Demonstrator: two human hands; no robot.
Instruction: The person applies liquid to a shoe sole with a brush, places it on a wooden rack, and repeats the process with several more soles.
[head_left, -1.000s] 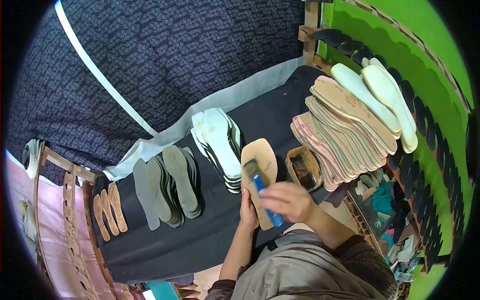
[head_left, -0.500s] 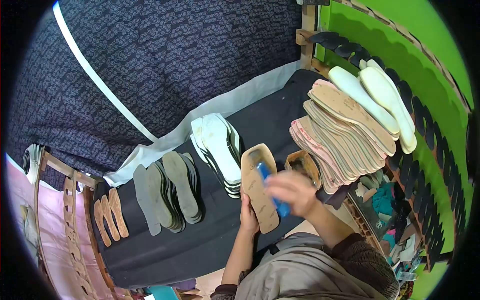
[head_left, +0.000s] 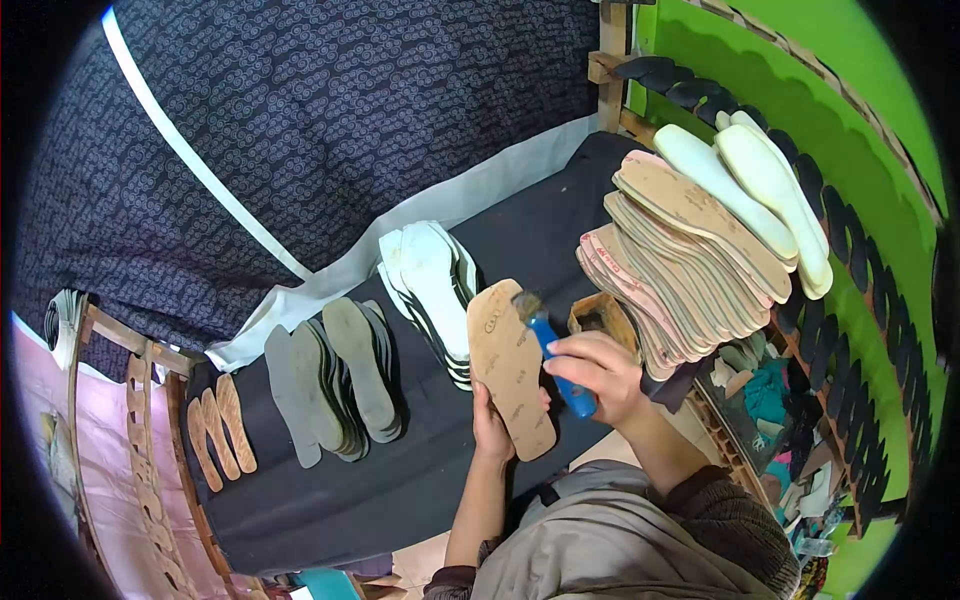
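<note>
My left hand (head_left: pixel 491 428) holds a tan insole (head_left: pixel 508 375) by its lower part, the thumb along the left edge and fingertips showing at the right. My right hand (head_left: pixel 597 378) is closed round the blue handle of a brush (head_left: pixel 570 388). The brush's dark bristles rest at the upper right edge of the insole. Just right of the brush head stands an open box (head_left: pixel 604 316), dark inside. A large stack of tan and pink-edged insoles (head_left: pixel 690 270) lies beyond it, and a stack of white insoles (head_left: pixel 432 285) is left of the held one.
Stacks of grey insoles (head_left: pixel 355 370) and several narrow tan pieces (head_left: pixel 222 433) lie on the black cloth (head_left: pixel 400 500) at the left. Thick cream soles (head_left: pixel 765 190) top the right stack. Racks of dark pieces (head_left: pixel 860 400) line the green wall.
The brush has turned so its bristles now show near the insole's top, and my right hand has shifted slightly right. The insole has moved slightly left and up.
</note>
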